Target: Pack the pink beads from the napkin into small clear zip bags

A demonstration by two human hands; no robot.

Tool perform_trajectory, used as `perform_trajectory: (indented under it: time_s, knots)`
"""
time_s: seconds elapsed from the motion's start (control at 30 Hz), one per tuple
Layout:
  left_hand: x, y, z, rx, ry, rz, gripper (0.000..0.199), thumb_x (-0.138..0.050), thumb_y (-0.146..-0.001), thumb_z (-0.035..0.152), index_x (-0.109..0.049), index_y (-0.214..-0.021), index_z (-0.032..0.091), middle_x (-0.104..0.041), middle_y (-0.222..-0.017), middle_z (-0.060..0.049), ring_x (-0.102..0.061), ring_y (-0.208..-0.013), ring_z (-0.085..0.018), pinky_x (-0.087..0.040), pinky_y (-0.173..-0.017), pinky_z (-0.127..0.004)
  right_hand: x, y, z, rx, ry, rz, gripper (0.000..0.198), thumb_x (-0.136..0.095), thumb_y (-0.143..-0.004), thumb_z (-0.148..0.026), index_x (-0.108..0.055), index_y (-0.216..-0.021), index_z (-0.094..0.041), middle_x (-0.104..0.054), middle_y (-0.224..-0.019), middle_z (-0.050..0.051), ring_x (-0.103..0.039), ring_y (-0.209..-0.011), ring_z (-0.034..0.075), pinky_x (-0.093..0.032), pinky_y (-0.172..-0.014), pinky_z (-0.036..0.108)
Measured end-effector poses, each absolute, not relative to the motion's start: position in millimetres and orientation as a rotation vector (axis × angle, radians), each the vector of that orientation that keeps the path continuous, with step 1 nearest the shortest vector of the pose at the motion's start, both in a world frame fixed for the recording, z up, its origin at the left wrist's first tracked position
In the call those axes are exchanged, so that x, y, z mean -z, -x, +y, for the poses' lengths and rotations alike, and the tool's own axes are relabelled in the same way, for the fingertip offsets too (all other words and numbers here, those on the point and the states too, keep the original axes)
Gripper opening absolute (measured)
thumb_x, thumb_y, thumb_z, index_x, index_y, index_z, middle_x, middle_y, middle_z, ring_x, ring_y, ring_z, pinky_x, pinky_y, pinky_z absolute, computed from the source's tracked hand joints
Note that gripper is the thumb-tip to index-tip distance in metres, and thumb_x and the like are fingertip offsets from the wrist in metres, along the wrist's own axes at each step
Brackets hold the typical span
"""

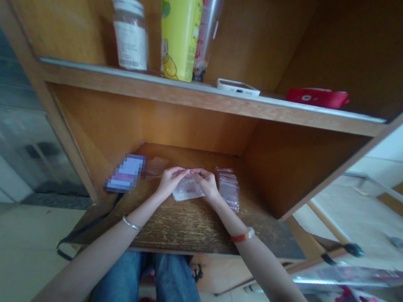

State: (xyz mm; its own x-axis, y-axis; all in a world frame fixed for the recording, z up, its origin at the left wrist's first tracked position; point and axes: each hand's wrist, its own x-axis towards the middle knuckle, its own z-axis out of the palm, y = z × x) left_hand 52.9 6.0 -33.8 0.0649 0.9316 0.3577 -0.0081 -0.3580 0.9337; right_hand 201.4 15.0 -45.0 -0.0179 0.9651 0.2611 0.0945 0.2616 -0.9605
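My left hand (172,179) and my right hand (205,181) meet over the middle of the worn wooden desktop (178,228). Both have their fingertips pinched together, touching or nearly so. Whatever lies between the fingertips is too small and blurred to name. Just below them is a clear plastic tray or box (188,192), partly covered by the hands. To the right of my right hand lies a fanned stack of clear plastic bags (230,188). Another clear bag (155,167) rests to the left of my left hand.
A phone (126,174) with a blurred-out screen lies at the left, near a dark strap (96,221) hanging over the edge. On the shelf above stand a white-lidded jar (130,39), a yellow bottle (180,26), a tumbler (209,26), a white phone-like object (238,87) and a red case (317,96).
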Motion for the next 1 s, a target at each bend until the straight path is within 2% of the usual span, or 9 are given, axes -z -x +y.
perform_trajectory:
  time_s: [0.17, 0.4, 0.77, 1.0]
  knots:
    - [34, -54, 7, -1.428, -1.35, 0.947, 0.032, -0.068, -0.07, 0.046, -0.067, -0.077, 0.014, -0.07, -0.078, -0.006, -0.063, -0.071, -0.017, -0.048, -0.068, -0.029, 46, -203, 16, -0.963, 1.088, -1.355, 0.038, -0.064, -0.071, -0.048, -0.066, -0.087, -0.013, -0.069, -0.079, 0.007, -0.059, -0.068, 0.016, -0.043, -0.061, 0.026]
    - [34, -52, 8, -1.446, -1.498, 0.958, 0.031, -0.066, -0.072, 0.047, -0.066, -0.071, 0.016, -0.065, -0.066, -0.001, -0.057, -0.061, -0.013, -0.044, -0.058, -0.024, 43, -203, 15, -0.976, 1.079, -1.36, 0.036, -0.068, -0.067, -0.044, -0.069, -0.085, -0.013, -0.07, -0.08, 0.007, -0.06, -0.076, 0.018, -0.045, -0.069, 0.028]
    - [35, -50, 7, -1.456, -1.526, 0.98, 0.031, -0.063, -0.074, 0.047, -0.068, -0.075, 0.017, -0.067, -0.069, -0.002, -0.058, -0.063, -0.014, -0.044, -0.06, -0.024, 39, -203, 12, -0.943, 1.086, -1.38, 0.035, -0.07, -0.066, -0.044, -0.071, -0.082, -0.013, -0.071, -0.082, 0.008, -0.06, -0.081, 0.02, -0.045, -0.072, 0.03]
    - [37, -51, 11, -1.507, -1.45, 0.981, 0.036, -0.062, -0.074, 0.051, -0.066, -0.079, 0.016, -0.069, -0.079, -0.006, -0.063, -0.072, -0.017, -0.047, -0.063, -0.026, 34, -206, 8, -0.941, 1.112, -1.428, 0.037, -0.061, -0.073, -0.046, -0.071, -0.087, -0.013, -0.069, -0.071, 0.006, -0.059, -0.068, 0.018, -0.045, -0.061, 0.028]
